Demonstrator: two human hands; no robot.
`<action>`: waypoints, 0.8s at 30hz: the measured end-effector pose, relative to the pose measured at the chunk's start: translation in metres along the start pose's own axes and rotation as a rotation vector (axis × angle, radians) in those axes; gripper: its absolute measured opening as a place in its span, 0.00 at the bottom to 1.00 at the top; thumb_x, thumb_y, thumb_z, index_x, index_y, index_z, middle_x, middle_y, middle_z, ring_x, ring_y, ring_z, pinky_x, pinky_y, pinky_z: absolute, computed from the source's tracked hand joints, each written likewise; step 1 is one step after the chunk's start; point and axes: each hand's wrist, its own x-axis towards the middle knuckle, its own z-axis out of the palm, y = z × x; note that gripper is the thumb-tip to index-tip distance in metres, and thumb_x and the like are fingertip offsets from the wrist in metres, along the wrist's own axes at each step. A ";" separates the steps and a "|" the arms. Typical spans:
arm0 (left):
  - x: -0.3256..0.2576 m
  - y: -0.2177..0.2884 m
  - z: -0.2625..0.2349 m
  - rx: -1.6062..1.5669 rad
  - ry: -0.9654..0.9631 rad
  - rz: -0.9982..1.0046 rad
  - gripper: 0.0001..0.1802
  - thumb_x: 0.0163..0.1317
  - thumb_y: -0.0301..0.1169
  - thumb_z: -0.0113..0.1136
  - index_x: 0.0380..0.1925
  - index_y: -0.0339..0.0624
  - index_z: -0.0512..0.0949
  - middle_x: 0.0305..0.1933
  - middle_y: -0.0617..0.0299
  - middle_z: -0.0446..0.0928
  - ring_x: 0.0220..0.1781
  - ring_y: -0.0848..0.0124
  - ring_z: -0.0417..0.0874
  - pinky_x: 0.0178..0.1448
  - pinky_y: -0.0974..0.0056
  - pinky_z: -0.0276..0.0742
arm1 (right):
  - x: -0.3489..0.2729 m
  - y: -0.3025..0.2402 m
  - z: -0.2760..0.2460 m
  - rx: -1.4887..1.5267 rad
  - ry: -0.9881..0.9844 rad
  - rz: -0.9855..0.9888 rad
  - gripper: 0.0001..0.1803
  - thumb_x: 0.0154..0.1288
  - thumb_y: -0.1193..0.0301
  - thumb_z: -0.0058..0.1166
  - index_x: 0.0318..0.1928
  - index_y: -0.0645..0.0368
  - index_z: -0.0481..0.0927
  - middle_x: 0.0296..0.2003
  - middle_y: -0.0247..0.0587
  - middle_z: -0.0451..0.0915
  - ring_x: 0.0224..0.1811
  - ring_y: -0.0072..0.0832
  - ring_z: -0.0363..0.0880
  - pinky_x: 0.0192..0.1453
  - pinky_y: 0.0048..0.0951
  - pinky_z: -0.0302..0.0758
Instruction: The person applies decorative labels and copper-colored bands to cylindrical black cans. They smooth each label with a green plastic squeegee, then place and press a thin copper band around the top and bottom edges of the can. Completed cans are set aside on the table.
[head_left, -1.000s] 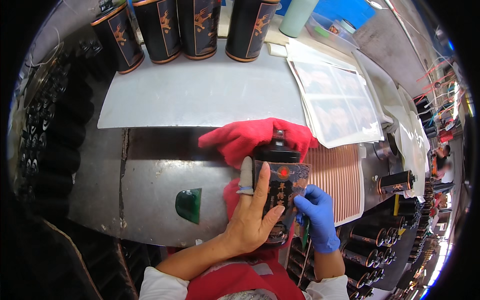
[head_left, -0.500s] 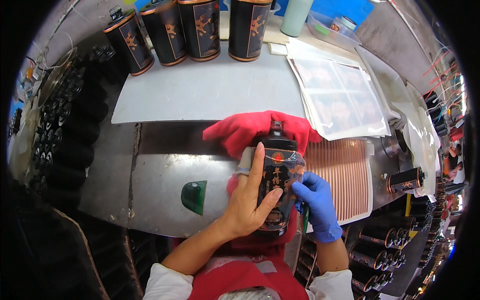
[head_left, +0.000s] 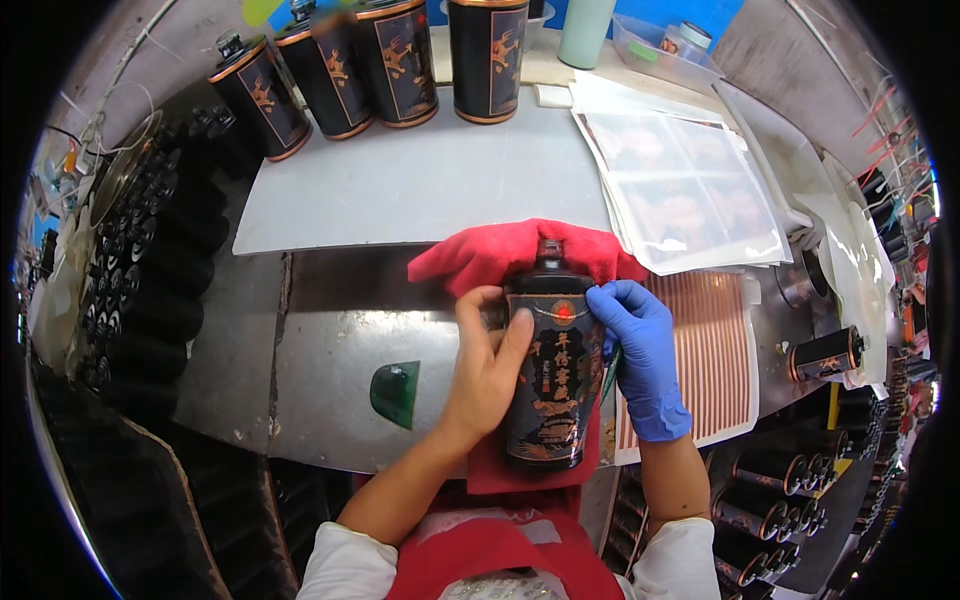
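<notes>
One black bottle (head_left: 548, 400) is held by the near edge of the desk (head_left: 335, 370), its left side clasped by the left grip (head_left: 485, 365); its upper right is touched by the right grip (head_left: 636, 345), wrapped around a green piece (head_left: 611, 370) and placed higher than half a second ago.

Left fingers (head_left: 480, 296) run out of sight behind bottle (head_left: 550, 395). Bottle also covers part of red cloth (head_left: 490, 253). Green tool (head_left: 611, 372) is mostly hidden by right hand (head_left: 642, 345). Top edge cuts off pale green cylinder (head_left: 584, 35) and rightmost back bottle (head_left: 487, 62). Clutter (head_left: 908, 250) at right rim is too blurred to identify.
</notes>
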 end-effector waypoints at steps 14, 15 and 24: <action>0.030 -0.019 0.001 0.183 0.139 0.136 0.21 0.70 0.44 0.47 0.41 0.34 0.60 0.37 0.57 0.66 0.39 0.73 0.70 0.45 0.68 0.68 | 0.004 0.006 -0.002 -0.031 0.028 0.021 0.08 0.58 0.68 0.62 0.31 0.58 0.78 0.20 0.25 0.73 0.17 0.09 0.65 0.20 0.12 0.60; 0.027 -0.022 -0.002 0.163 0.125 0.109 0.21 0.70 0.44 0.46 0.42 0.34 0.60 0.37 0.56 0.67 0.39 0.73 0.69 0.45 0.68 0.68 | 0.001 0.008 -0.002 -0.037 0.015 0.017 0.09 0.59 0.67 0.62 0.32 0.59 0.78 0.21 0.25 0.74 0.17 0.09 0.65 0.20 0.11 0.60; -0.018 -0.014 -0.021 0.345 -0.207 0.367 0.32 0.70 0.40 0.45 0.66 0.32 0.51 0.63 0.46 0.60 0.63 0.60 0.64 0.66 0.60 0.56 | -0.056 0.012 -0.029 -0.232 -0.168 0.160 0.10 0.58 0.67 0.62 0.34 0.61 0.79 0.23 0.27 0.75 0.20 0.10 0.64 0.23 0.13 0.60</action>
